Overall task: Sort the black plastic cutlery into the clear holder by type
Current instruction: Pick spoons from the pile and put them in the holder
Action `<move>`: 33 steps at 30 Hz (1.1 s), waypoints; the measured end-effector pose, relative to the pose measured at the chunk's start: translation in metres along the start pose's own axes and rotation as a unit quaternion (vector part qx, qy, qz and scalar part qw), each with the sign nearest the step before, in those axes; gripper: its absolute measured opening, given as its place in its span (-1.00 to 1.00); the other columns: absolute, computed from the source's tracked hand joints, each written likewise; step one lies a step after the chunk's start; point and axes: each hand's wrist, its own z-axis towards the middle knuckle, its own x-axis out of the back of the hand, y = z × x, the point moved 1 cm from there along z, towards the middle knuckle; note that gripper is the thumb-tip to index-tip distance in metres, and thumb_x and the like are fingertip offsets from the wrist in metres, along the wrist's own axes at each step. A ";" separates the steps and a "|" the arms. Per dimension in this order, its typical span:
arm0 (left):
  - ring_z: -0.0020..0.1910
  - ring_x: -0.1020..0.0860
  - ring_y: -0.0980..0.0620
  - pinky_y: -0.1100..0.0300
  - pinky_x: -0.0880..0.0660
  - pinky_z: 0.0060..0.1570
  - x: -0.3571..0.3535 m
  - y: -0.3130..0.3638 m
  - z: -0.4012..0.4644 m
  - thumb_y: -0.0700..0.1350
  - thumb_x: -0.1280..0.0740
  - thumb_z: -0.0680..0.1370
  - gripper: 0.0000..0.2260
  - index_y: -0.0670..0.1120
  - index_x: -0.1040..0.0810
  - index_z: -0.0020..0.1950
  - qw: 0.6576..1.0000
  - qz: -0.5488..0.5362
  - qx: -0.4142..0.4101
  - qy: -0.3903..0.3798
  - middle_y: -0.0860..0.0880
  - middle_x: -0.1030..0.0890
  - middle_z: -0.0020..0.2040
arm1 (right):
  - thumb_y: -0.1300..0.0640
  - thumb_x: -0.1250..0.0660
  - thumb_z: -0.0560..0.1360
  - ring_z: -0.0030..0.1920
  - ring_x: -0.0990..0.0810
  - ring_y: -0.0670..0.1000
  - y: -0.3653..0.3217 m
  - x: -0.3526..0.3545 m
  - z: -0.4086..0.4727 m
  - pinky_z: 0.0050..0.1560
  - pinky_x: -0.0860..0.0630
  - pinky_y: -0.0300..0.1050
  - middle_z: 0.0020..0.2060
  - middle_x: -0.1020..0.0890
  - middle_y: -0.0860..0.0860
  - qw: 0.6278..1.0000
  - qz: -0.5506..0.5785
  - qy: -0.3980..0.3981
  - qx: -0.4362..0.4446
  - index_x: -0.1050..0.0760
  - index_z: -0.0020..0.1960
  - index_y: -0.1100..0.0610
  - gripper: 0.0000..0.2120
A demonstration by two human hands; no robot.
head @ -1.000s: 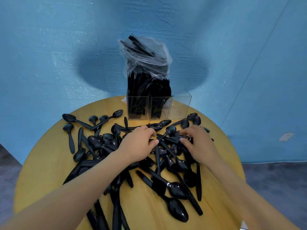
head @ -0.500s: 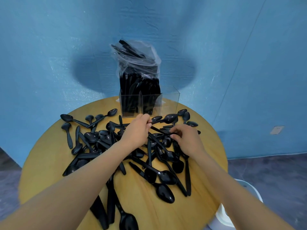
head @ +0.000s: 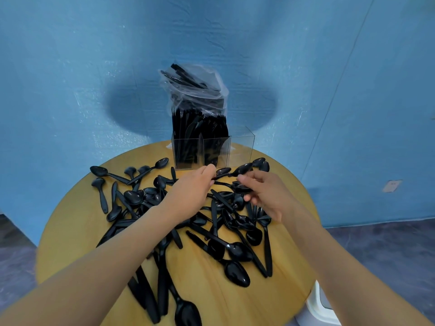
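Observation:
Many black plastic spoons (head: pixel 236 251) lie in a loose pile on a round wooden table (head: pixel 77 227). The clear holder (head: pixel 200 150) stands at the table's far edge. Its left and middle compartments are packed with upright black cutlery, and its right compartment (head: pixel 242 147) looks empty. My left hand (head: pixel 190 191) pinches the handle of one spoon (head: pixel 243 169) just in front of the holder. My right hand (head: pixel 267 196) is beside it, thumb and curled fingers around black cutlery handles (head: pixel 240 188) at the top of the pile.
A crumpled clear plastic bag (head: pixel 197 83) with more black cutlery sits on top of the holder. A blue wall stands close behind the table. A white object (head: pixel 322 304) shows below the table's right edge. Grey floor surrounds the table.
Both hands have moved from the middle of the pile toward the holder. My left hand has taken a spoon by its handle, and my right hand has closed on handles beside it.

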 end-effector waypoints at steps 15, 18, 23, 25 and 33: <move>-0.19 -0.46 -0.02 0.04 -0.45 -0.14 0.005 0.015 -0.035 -0.14 -0.04 0.66 -0.87 -0.14 -0.32 0.14 0.995 -0.059 -0.016 -0.077 -0.04 -0.44 -0.12 | 0.13 -0.37 0.51 -0.33 -0.51 -0.06 0.001 -0.013 -0.008 -0.38 -0.55 -0.32 -0.24 -0.57 0.11 0.972 0.213 0.062 -0.076 -0.54 -0.09 0.24 -0.85; -0.16 -0.45 0.01 0.10 -0.43 -0.15 0.008 0.018 -0.043 -0.07 -0.03 0.66 -0.82 -0.12 -0.32 0.17 0.992 -0.100 -0.002 -0.082 -0.02 -0.47 -0.12 | 0.24 -0.30 0.55 -0.39 -0.49 -0.08 0.005 -0.014 -0.008 -0.37 -0.51 -0.34 -0.27 -0.52 0.11 0.990 0.101 0.091 -0.041 -0.52 -0.13 0.25 -0.89; -0.32 -0.44 0.13 0.27 -0.43 -0.26 0.006 0.026 -0.043 -0.08 -0.03 0.67 -0.77 -0.11 -0.44 0.14 0.944 -0.272 0.111 -0.152 0.04 -0.49 -0.26 | 0.31 -0.21 0.56 -0.34 -0.48 -0.08 0.004 -0.019 -0.017 -0.29 -0.48 -0.29 -0.35 -0.52 0.04 0.991 -0.101 0.071 0.047 -0.54 -0.12 0.25 -0.84; -0.38 -0.37 0.14 0.34 -0.36 -0.37 0.006 0.027 -0.042 -0.14 -0.03 0.67 -0.75 -0.14 -0.49 0.05 0.921 -0.329 0.152 -0.144 0.05 -0.42 -0.31 | 0.23 -0.21 0.58 -0.26 -0.53 -0.06 0.004 -0.021 -0.022 -0.21 -0.49 -0.25 -0.29 -0.58 0.03 0.982 -0.161 0.060 0.076 -0.56 -0.08 0.19 -0.83; -0.40 -0.33 0.10 0.25 -0.30 -0.36 0.001 0.013 -0.057 -0.13 -0.03 0.67 -0.72 -0.20 -0.50 0.03 0.922 -0.316 0.218 -0.055 0.08 -0.43 -0.28 | -0.11 -0.35 0.48 0.15 -0.48 0.08 0.034 -0.009 -0.032 0.17 -0.45 -0.02 0.08 -0.57 0.08 0.836 -0.547 0.033 0.029 -0.54 0.16 0.12 -0.63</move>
